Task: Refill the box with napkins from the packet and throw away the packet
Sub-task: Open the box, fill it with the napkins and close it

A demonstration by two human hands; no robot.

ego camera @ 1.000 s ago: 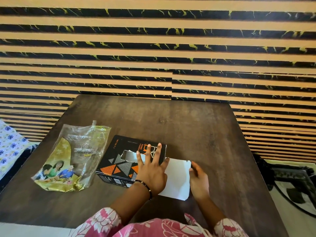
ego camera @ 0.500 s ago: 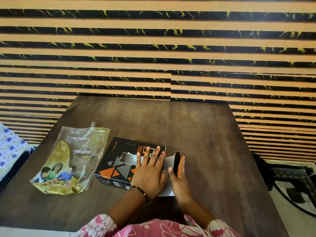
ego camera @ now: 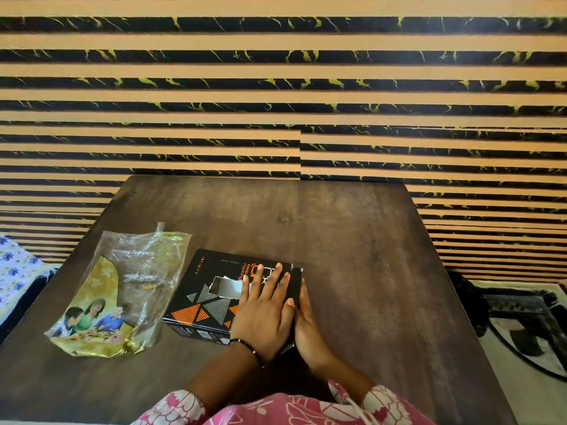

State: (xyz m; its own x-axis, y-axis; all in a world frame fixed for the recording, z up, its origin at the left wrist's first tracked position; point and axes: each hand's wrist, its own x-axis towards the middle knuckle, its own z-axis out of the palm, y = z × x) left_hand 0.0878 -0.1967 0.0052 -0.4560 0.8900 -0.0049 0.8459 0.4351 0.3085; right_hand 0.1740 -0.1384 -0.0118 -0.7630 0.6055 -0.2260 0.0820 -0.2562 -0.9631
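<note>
**Two Hands Are Pressing on the Black Napkin Box**

A big striped wall [ego camera: 276,96] is filling the top of the view, with flat tan bands and shiny black bands that have yellow marble lines in them. Under it, a dark brown wooden table [ego camera: 352,240] with a smooth, worn top is holding everything.

A crinkly plastic packet [ego camera: 122,289], clear on top and gold at the bottom with a picture of people on it, is lying flat and looking empty on the left part of the table. Just beside it, on its right, a flat black cardboard box [ego camera: 208,289] with orange and grey triangles is lying near the front edge. A torn hole in its top is showing white napkin paper inside.

The left hand [ego camera: 264,314], with a thin beaded bracelet on the wrist, is lying flat on the box top with its fingers straight and spread. The right hand [ego camera: 303,317] is standing on its edge, with straight fingers pressing the black end flap against the right end of the box. Pink flowery sleeves are showing at the bottom.
</note>
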